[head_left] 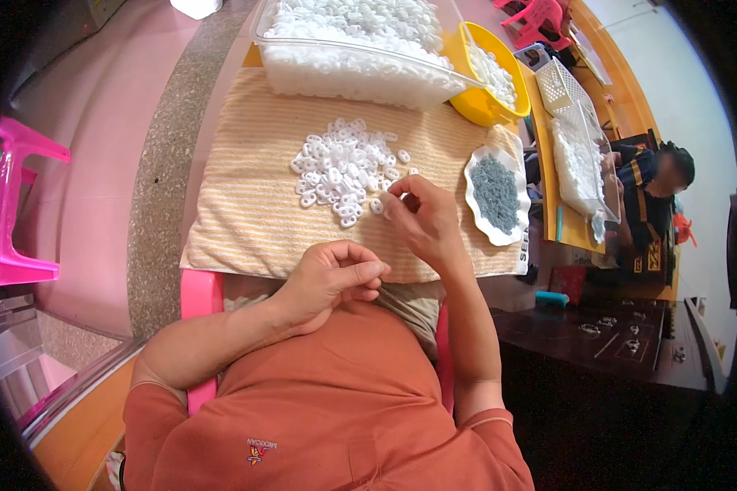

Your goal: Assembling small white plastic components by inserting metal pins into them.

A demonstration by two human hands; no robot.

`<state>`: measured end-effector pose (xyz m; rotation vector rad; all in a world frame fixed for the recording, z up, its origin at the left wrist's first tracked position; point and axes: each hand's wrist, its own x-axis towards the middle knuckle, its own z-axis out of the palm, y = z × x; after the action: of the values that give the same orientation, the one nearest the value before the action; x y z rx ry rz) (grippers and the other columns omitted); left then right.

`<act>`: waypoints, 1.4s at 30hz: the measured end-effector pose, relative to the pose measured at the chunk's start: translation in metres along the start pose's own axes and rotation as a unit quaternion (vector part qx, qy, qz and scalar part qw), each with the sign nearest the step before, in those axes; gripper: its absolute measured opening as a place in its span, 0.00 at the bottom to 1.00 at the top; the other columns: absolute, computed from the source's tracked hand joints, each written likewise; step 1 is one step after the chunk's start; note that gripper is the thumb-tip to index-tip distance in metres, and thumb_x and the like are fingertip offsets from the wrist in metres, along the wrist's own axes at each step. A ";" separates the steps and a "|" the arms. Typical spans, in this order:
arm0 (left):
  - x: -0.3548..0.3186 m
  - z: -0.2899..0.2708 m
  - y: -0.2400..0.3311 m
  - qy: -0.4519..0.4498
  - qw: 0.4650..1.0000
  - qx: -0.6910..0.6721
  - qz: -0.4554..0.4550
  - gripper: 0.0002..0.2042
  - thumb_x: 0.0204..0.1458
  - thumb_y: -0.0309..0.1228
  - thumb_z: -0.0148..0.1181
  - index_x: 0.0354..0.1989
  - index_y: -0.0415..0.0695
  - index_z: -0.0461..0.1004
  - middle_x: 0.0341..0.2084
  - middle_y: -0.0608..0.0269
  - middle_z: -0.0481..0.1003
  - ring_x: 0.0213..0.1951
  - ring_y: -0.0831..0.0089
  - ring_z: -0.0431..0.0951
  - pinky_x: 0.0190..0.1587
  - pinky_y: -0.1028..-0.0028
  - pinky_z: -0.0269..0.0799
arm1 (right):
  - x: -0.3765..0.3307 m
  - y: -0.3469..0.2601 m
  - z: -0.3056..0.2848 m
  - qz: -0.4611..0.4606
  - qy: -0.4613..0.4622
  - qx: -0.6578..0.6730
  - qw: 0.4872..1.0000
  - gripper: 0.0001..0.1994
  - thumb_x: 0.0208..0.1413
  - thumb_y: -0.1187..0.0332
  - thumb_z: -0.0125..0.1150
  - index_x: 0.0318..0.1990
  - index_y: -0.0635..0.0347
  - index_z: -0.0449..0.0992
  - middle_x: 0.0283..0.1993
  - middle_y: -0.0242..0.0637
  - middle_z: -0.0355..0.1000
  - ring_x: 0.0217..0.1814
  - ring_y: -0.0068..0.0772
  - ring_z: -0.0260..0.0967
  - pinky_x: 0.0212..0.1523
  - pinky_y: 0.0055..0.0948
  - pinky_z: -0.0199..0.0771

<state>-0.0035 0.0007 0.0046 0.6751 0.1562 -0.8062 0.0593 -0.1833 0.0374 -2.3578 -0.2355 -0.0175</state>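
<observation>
A loose pile of small white oval plastic pieces with two holes each [344, 164] lies on a striped towel [246, 180] in front of me. At the pile's near right edge, my right hand [426, 217] is closed in a pinch, its fingertips beside a white oval piece [377, 206]. Whether that piece is gripped, I cannot tell. Close to my body, at the towel's near edge, my left hand [340, 278] is curled with thumb and fingers pressed together; anything between them is hidden. Right of my right hand sits a white scalloped dish [472, 182] with small grey-blue pieces [495, 195].
A clear plastic bin [336, 69] full of white pieces stands at the far edge, with a yellow bowl [473, 106] beside it. Farther right are a white basket [561, 86] and a person [651, 184] at another table. A pink stool [12, 204] stands left.
</observation>
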 end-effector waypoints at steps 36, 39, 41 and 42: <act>0.003 -0.004 -0.003 0.004 0.997 -0.005 0.082 0.05 0.56 0.28 0.58 0.38 0.43 0.71 0.32 0.66 0.76 0.34 0.79 0.77 0.37 0.78 0.76 | -0.070 -0.003 0.018 0.007 -0.041 0.289 0.957 0.07 0.56 0.73 0.60 0.40 0.67 0.76 0.36 0.37 0.75 0.35 0.23 0.72 0.36 0.22 0.73; 0.003 -0.002 -0.002 0.009 0.997 -0.004 0.074 0.05 0.56 0.29 0.58 0.38 0.42 0.72 0.32 0.66 0.76 0.34 0.79 0.77 0.36 0.78 0.76 | -0.068 0.001 0.018 -0.025 -0.038 0.277 0.960 0.06 0.57 0.72 0.59 0.37 0.67 0.75 0.34 0.35 0.74 0.33 0.21 0.71 0.34 0.21 0.71; 0.001 0.003 0.000 0.017 0.997 0.001 0.070 0.06 0.56 0.29 0.58 0.38 0.41 0.72 0.32 0.66 0.76 0.34 0.79 0.77 0.36 0.78 0.76 | -0.069 0.002 0.020 -0.015 -0.032 0.298 0.954 0.06 0.57 0.72 0.59 0.36 0.67 0.75 0.33 0.35 0.73 0.33 0.20 0.70 0.34 0.21 0.71; 0.000 0.004 0.000 0.024 0.997 0.005 0.067 0.06 0.56 0.29 0.58 0.39 0.41 0.73 0.32 0.66 0.76 0.33 0.80 0.76 0.36 0.78 0.75 | -0.069 0.003 0.020 -0.006 -0.026 0.318 0.948 0.06 0.58 0.72 0.58 0.35 0.67 0.75 0.32 0.34 0.73 0.32 0.20 0.69 0.34 0.20 0.70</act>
<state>-0.0035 -0.0020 0.0081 0.7075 0.1485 -0.6624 -0.0092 -0.1828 0.0153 -1.7140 -0.2377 0.1008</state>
